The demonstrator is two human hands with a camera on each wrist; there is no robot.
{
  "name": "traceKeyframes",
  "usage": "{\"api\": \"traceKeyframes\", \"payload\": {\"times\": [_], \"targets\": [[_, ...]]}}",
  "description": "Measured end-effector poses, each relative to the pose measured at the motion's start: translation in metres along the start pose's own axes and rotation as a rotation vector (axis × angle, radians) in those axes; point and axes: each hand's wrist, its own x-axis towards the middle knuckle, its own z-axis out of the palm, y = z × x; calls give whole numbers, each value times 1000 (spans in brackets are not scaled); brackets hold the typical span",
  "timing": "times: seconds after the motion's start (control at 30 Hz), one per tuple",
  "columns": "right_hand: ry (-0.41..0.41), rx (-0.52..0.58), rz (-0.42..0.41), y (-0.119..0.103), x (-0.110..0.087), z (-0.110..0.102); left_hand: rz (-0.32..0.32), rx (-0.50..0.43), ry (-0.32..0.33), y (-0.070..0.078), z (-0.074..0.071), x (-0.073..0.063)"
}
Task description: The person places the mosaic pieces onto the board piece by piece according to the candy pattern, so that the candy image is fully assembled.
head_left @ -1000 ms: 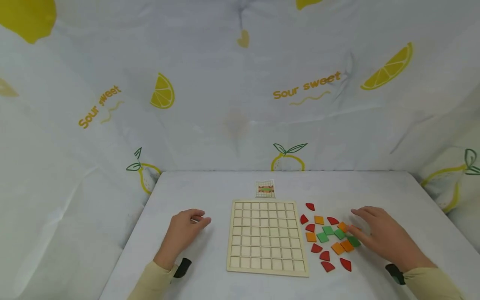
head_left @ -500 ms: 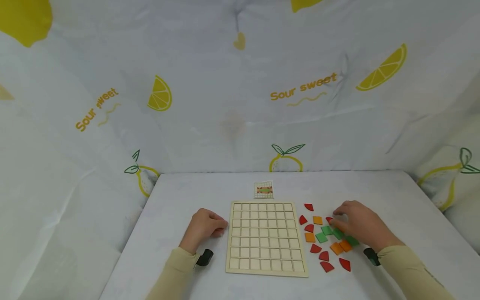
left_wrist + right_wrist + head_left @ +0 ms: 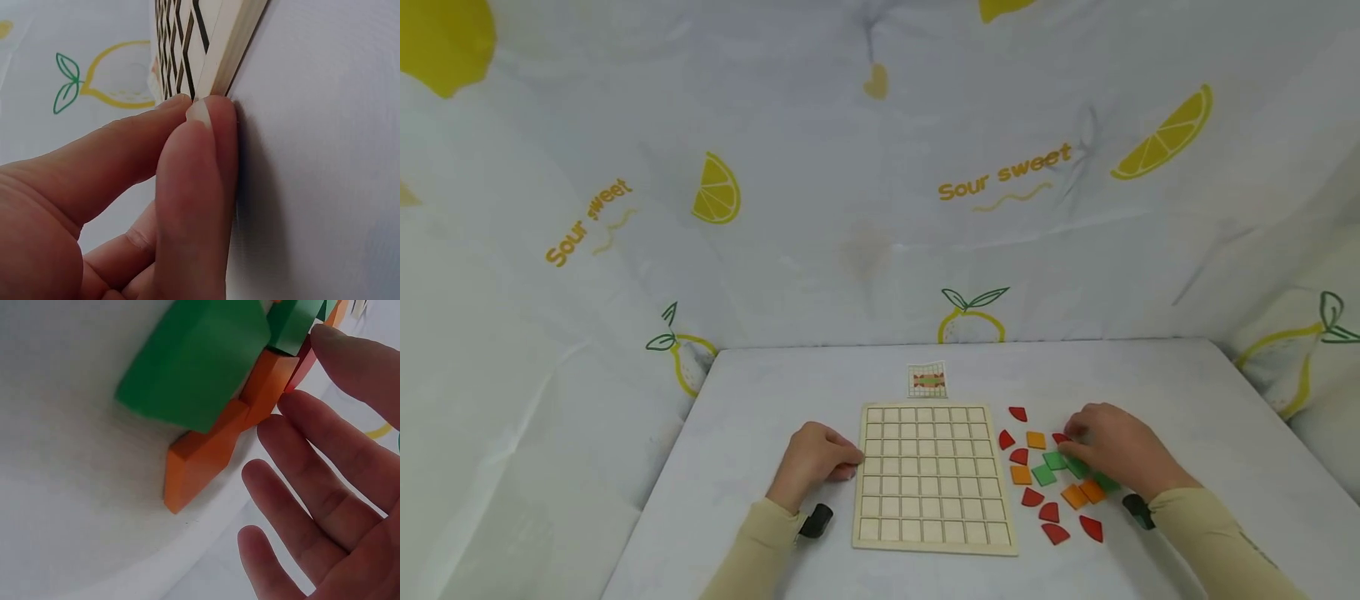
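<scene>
In the head view, a pale wooden grid board (image 3: pixel 935 477) lies flat in the middle of the table. My left hand (image 3: pixel 812 462) is at its left edge. The left wrist view shows the thumb and fingertips pinching the board's rim (image 3: pixel 228 53). On the board's right, my right hand (image 3: pixel 1112 442) reaches over loose tiles. Its thumb and index fingertip grip a red quarter-circle tile (image 3: pixel 303 364) from two sides, while the other fingers stay extended. Orange square tiles (image 3: pixel 200 459) and a green tile (image 3: pixel 194 362) lie close by, partly hidden from the head camera by this hand.
Behind the board lies a small pattern card (image 3: pixel 928 381) printed with a red, orange and green design on a grid. Several more red quarter-circle tiles (image 3: pixel 1055 533), orange squares (image 3: pixel 1021 475) and green squares (image 3: pixel 1043 475) are scattered right of the board. A lemon-printed cloth (image 3: pixel 850 208) hangs behind the table.
My left hand has moved right, from bare table to the board's left edge. My right hand has moved left over the tiles, its fingertips closing in on a red quarter-circle tile.
</scene>
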Motion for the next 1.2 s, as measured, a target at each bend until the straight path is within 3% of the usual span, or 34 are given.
{"api": "traceKeyframes", "payload": {"times": [0.53,0.77,1.2], "targets": [[0,10,12,-4,4,1,17,-65,-50,-6,1,-3],[-25,126,43,-8,8,-1,8,-74,-59,-6,1,0],[-28,233,-22,-52,10,2,3,-66,-72,-6,1,2]]}}
